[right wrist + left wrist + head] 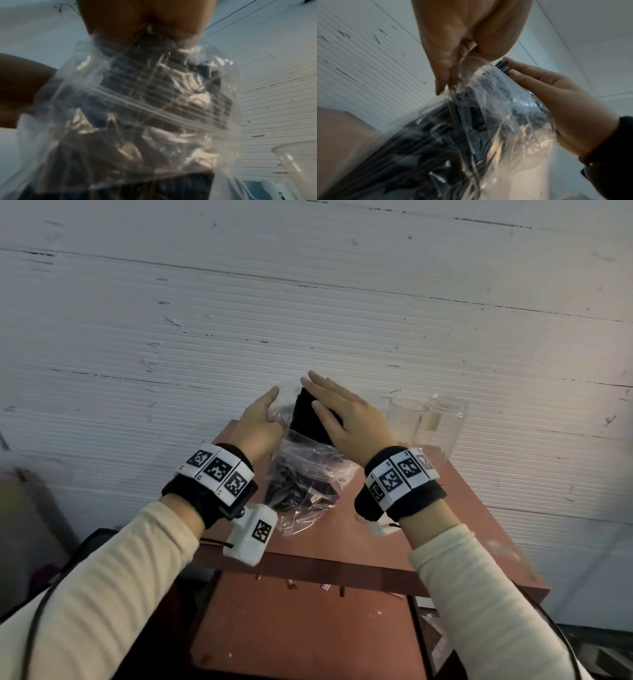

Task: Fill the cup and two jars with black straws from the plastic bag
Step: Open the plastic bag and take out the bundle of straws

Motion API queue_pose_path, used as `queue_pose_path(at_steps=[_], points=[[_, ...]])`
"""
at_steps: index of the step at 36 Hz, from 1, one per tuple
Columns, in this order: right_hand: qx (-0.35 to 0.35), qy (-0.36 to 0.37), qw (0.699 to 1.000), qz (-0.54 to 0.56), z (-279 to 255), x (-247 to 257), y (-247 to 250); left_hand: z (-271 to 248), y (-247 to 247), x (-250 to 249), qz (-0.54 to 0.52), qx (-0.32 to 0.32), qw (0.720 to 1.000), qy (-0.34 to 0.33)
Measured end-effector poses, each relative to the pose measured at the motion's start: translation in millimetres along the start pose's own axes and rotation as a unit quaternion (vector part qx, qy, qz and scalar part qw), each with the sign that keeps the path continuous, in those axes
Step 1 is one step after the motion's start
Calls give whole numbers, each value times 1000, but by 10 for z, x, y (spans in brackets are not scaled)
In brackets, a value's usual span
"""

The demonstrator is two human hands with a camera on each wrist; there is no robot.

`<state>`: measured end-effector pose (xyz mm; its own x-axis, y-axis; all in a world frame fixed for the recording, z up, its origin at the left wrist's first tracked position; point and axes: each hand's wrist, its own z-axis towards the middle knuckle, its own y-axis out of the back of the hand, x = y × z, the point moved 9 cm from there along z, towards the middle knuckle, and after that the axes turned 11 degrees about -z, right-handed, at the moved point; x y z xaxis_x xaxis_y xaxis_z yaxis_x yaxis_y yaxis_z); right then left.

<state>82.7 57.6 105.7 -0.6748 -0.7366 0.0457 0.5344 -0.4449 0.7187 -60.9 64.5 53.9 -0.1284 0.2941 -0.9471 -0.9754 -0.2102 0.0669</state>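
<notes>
White ribbed wall panels (308, 285), scuffed and scratched, fill the background, with a reddish-brown table (445, 518) in front. Both arms reach forward over it in cream ribbed sleeves (102, 587), black wrist straps with checker markers on top.

On the table sits a crinkly clear plastic bag (308, 484), stuffed with black straws (310, 419) that poke out of its mouth. Left hand (257, 422) pinches the bag's top edge between thumb and fingers, holding it up. Right hand (346, 416) is angled in from the other side, fingers mostly straight, thumb and fingertips closed around the straw bundle's top.

Over to the right stand a clear cup (404, 419) and a glass jar (445, 422), just beside each other, both see-through and without straws. Only one jar shows.
</notes>
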Motion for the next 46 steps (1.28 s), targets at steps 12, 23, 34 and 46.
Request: queue_pose_path(at_steps=[12, 23, 34, 46], points=[[77, -116, 979, 146, 98, -168, -369, 296, 162, -341, -22, -34, 998, -51], [87, -206, 953, 205, 81, -351, -595, 486, 239, -24, 98, 11, 995, 5], [237, -236, 913, 232, 31, -333, -1013, 541, -25, 423, 175, 93, 980, 18], [121, -381, 909, 117, -199, -1343, -825, 536, -162, 688, 225, 162, 960, 47]])
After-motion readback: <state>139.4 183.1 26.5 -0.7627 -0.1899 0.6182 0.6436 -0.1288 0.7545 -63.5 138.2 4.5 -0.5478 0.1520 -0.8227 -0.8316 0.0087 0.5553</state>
